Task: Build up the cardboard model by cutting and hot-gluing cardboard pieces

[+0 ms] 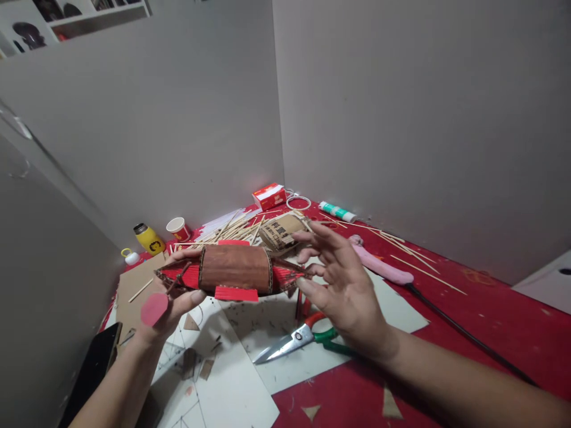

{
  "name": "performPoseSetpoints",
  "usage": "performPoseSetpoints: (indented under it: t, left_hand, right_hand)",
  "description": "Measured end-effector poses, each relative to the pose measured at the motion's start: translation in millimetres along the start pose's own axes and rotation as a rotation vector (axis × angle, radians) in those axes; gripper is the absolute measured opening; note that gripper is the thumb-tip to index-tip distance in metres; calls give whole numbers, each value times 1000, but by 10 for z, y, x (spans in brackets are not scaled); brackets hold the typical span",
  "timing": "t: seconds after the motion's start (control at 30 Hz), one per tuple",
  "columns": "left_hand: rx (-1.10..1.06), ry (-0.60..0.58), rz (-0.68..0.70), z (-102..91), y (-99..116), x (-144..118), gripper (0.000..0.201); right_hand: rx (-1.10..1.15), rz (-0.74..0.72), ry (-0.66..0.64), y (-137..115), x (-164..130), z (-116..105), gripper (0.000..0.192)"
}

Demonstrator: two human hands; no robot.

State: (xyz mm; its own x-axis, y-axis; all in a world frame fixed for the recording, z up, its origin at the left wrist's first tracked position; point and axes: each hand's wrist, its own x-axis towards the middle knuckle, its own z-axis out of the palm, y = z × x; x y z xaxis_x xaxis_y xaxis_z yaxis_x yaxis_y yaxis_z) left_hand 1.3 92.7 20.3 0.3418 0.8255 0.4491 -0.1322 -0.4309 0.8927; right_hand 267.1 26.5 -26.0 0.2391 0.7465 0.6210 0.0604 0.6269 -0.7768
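A small model boat (236,270) of cardboard, with a curved brown roof and red corrugated ends, is held up level above the table. My left hand (173,306) is closed around its left end, the thumb in front and fingers behind. At the right tip, the thumb and lower fingers of my right hand (345,288) pinch the boat, while the upper fingers are spread. A pink-red paper octagon (154,309) on a thin brown stem hangs by my left wrist. Below the boat lie scissors (297,339) with orange and green handles, partly hidden by my right hand.
White sheets (241,386) and brown cardboard (138,285) lie on the red table (450,351). Several wooden sticks (223,232), a yellow bottle (148,239), a paper cup (177,229) and a red box (269,196) stand behind. A pink glue gun (383,264) trails its black cord rightward.
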Motion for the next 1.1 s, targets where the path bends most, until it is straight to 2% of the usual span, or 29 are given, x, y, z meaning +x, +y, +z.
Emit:
performPoseSetpoints:
  t: [0.07,0.1,0.23,0.37,0.5,0.63,0.77,0.87,0.93,1.1]
  left_hand:
    - [75,-30,-28,28,35,-14,64]
    - [113,-51,-52,54,55,-20,64]
    - [237,-187,-142,153,66,-50,67]
    - [297,-275,-134,175,-37,-89,65]
    - [339,-283,-127,168,-82,-110,64]
    - [290,-258,-189,142,-27,-87,58]
    - [136,-163,-241,56,11,-10,52]
    - [4,53,-243,-60,-40,85,49]
    - [-95,180,-292,-149,-109,159,43]
    - [-238,383,-391,-294,-274,303,28]
  right_hand:
    - [-64,-110,16,-19,-11,-27,69]
    - [-97,-174,-17,-28,-19,-38,73]
    - [-263,-368,-280,-66,-39,-48,95]
    - [-363,-395,-425,-81,-42,-2,95]
    - [-382,-425,-436,-45,-56,51,87]
    - [-368,-446,-444,-10,-76,75,88]
    - [-325,-500,-393,-15,-79,87,84]
    - [-265,-568,-318,-33,-78,100,77]
    - [-214,-606,-290,-41,-88,114,72]
    - [-123,-640,-369,-6,-162,173,53]
